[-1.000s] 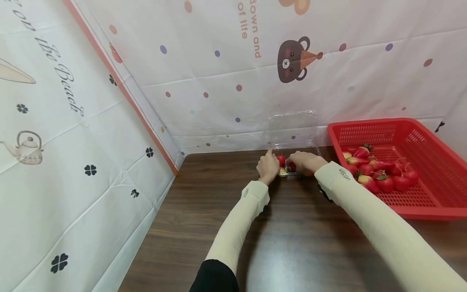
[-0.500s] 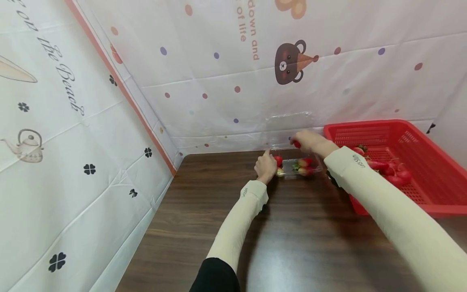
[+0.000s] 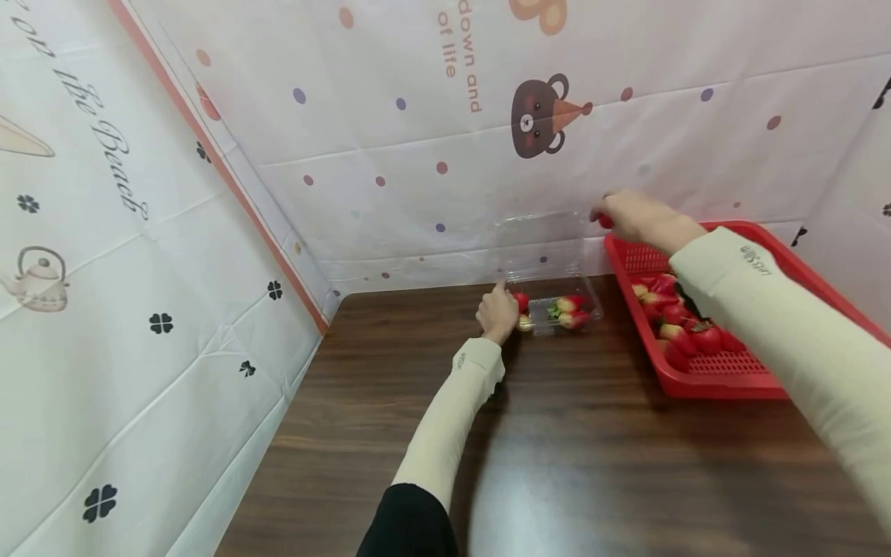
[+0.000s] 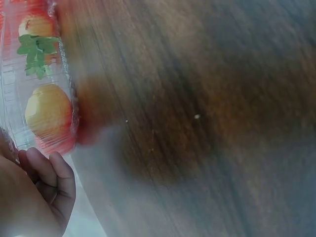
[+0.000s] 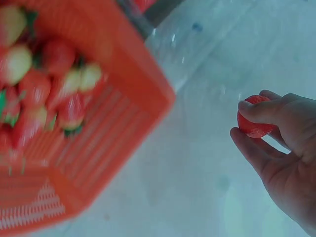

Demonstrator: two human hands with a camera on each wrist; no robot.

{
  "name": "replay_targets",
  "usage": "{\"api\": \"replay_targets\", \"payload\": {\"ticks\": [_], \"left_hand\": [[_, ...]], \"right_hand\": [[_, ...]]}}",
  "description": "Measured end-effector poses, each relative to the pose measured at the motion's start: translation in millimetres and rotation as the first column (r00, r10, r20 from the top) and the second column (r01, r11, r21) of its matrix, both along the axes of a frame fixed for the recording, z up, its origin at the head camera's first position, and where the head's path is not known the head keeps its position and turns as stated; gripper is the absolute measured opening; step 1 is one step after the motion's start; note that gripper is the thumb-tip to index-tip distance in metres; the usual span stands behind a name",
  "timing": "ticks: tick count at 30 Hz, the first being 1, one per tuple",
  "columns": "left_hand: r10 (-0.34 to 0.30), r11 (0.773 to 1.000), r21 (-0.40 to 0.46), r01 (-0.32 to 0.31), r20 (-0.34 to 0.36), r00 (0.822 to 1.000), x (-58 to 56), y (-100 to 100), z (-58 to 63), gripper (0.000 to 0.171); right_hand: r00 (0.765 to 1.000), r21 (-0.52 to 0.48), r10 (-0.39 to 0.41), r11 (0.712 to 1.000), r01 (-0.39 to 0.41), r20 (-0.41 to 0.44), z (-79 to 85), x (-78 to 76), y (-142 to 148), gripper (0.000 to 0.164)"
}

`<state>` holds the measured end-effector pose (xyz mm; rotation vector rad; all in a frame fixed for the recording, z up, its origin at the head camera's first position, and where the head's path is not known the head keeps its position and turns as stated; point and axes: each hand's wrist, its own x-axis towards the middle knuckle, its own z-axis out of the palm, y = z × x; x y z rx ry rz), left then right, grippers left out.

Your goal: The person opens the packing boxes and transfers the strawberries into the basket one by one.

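Observation:
A clear plastic box point(image 3: 595, 303) stands at the table's back edge, its lid point(image 3: 541, 232) upright against the wall sheet. Red strawberries point(image 3: 574, 319) with pale ends lie inside it, at both ends. My left hand point(image 3: 497, 313) holds the box's left end; in the left wrist view its outer fingers curl beside the wall, while thumb and forefinger are mostly hidden. Up in the air, right of the lid, my right hand point(image 3: 636, 216) pinches a strawberry point(image 5: 256, 128) between thumb and fingers, seen plainly in the right wrist view.
A red slotted basket point(image 3: 724, 387) with several strawberries point(image 3: 675, 313) stands right of the box, partly under my right forearm. The brown wooden table point(image 3: 390, 402) stretches in front. Printed white sheets point(image 3: 390, 93) hang behind and to the left.
From inside the box, my right hand has risen and moved right with a strawberry in its grip. The strawberries at the box's right end now show. My left hand stays at the box.

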<state>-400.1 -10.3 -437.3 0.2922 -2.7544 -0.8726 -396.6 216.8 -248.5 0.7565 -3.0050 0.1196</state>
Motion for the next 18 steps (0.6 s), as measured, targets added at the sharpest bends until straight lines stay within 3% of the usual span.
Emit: {"api": "replay_targets", "payload": {"ticks": [3, 9, 13, 18], "left_hand": [[-0.008, 1.000, 0.001, 0.008, 0.014, 1.000, -0.5, -0.6, 0.3, 0.037], [-0.003, 1.000, -0.027, 0.004, 0.039, 0.999, -3.0, -4.1, -2.2, 0.037], [0.002, 1.000, -0.030, -0.001, 0.036, 0.999, -4.7, -7.0, -3.6, 0.036], [-0.013, 1.000, -0.028, 0.014, 0.041, 0.999, -4.3, -7.2, -1.7, 0.037]], "right_hand": [[0.999, 0.048, -0.052, 0.998, 0.052, 0.005, 13.4, 1.8, 18.9, 0.042], [0.997, 0.092, -0.062, 0.994, 0.066, -0.048, 28.8, 1.6, 50.4, 0.041], [0.996, 0.077, -0.089, 0.993, 0.091, -0.030, 26.9, 4.5, 65.5, 0.041], [0.991, 0.071, -0.133, 0.989, 0.132, 0.004, 12.4, 7.3, 86.4, 0.037]]}}
